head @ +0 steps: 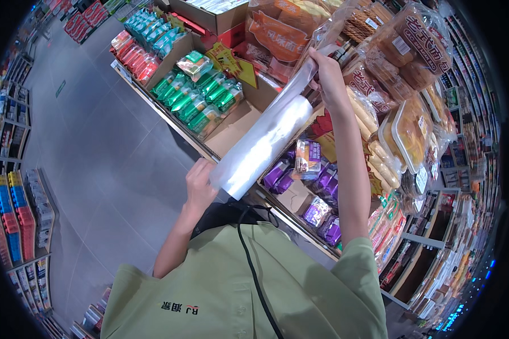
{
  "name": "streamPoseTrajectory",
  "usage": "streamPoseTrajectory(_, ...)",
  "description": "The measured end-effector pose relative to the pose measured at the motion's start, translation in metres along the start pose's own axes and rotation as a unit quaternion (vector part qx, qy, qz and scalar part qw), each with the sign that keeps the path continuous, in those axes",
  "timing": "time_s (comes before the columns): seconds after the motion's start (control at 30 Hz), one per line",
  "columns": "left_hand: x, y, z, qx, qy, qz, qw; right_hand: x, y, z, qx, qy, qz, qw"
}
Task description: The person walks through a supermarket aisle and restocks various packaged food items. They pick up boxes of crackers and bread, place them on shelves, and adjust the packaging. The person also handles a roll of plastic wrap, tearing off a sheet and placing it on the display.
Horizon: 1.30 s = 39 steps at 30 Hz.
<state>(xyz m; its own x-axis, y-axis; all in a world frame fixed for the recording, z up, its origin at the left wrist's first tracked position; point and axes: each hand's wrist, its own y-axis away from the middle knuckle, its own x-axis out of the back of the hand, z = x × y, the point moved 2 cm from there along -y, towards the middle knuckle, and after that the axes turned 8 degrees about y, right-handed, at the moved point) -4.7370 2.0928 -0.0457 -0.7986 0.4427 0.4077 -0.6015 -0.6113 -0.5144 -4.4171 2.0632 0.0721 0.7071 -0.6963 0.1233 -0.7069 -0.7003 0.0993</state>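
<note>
A roll of clear plastic film or bags (267, 146) lies slantwise before me, above the cardboard boxes on the display stand. At its near left end, my left hand (200, 184) grips the edge of the plastic. My right hand (325, 78) pinches a flap of the same plastic beyond the far end of the roll. Between both hands, the loose layer stretches along the roll's upper left side. Part of the cardboard box (229, 131) under it is covered by the roll. Close to my right forearm are purple packaged snacks (333, 186) in another box.
Green-wrapped snacks (191, 99) fill part of a box at the upper left, with red (135, 57) and teal packs (152, 29) beyond. Bagged bread (411, 46) and plastic tubs (407, 131) are piled at right. Grey tiled floor (110, 127) runs along the stand's left.
</note>
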Motion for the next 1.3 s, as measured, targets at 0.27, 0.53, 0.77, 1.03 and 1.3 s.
streamPoseTrajectory(0.27, -0.003, -0.018, 0.024, 0.041, 0.264, 0.131, 0.955, 0.011, 0.01, -0.006, -0.05, 0.059, 0.032, 0.996)
streamPoseTrajectory(0.53, 0.022, -0.011, 0.043, -0.168, 0.026, -0.106, 0.98, 0.013, 0.079, 0.035, -0.029, 0.329, -0.015, 0.944)
streamPoseTrajectory(0.77, -0.021, 0.023, 0.058, -0.087, 0.095, -0.304, 0.944, 0.065, 0.124, 0.017, -0.023, 0.255, 0.122, 0.959)
streamPoseTrajectory(1.03, -0.034, 0.032, 0.045, 0.038, 0.204, -0.189, 0.96, 0.092, 0.134, 0.011, 0.024, 0.055, -0.064, 0.996)
streamPoseTrajectory(1.3, -0.034, 0.034, 0.007, 0.378, 0.422, 0.045, 0.823, 0.073, 0.037, -0.003, 0.216, 0.421, -0.039, 0.88)
